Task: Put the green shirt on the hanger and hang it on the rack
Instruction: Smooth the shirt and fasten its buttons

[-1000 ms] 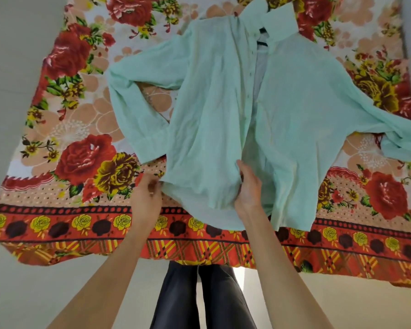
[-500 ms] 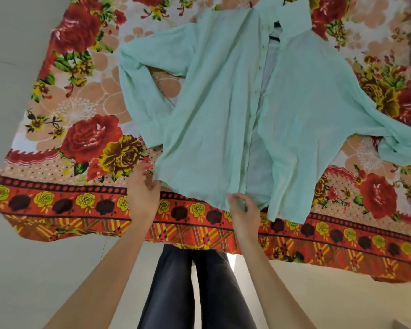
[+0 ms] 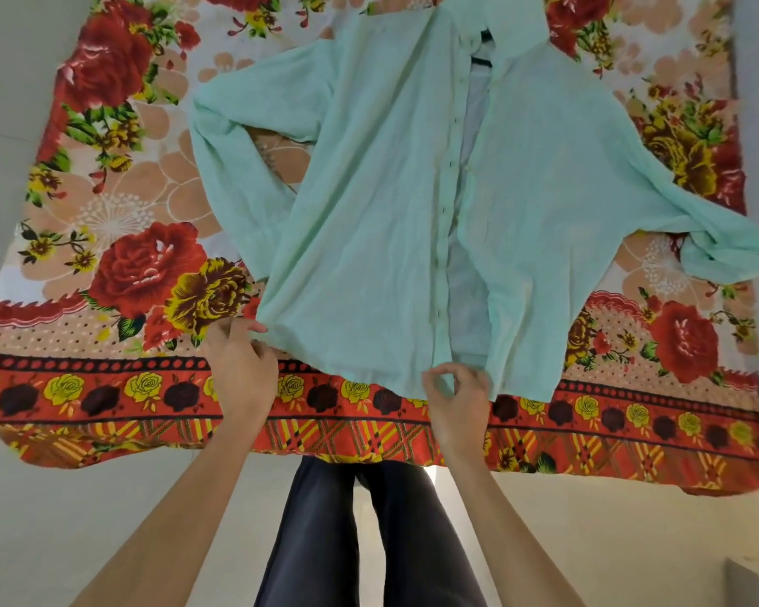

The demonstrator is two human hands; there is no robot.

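Note:
A pale green button-up shirt (image 3: 377,212) lies spread on the flowered bed cover, collar at the far end, front placket unbuttoned. A dark hanger (image 3: 483,61) shows only as a small piece inside the collar opening; the remainder is hidden under the cloth. My left hand (image 3: 242,370) pinches the near left corner of the shirt's hem. At the bottom of the button placket, my right hand (image 3: 454,396) pinches the hem. The left sleeve is folded back on the cover, and the right sleeve trails off to the right edge.
The bed cover (image 3: 106,265), red and orange with roses, hangs over the near bed edge. My dark trousers (image 3: 360,532) stand right against that edge. Pale floor lies to the left and below. No rack is in view.
My right hand slid from the shirt's front panel down to the hem at the placket. The left hand stayed at the hem corner. The hem has been pulled nearer and flatter.

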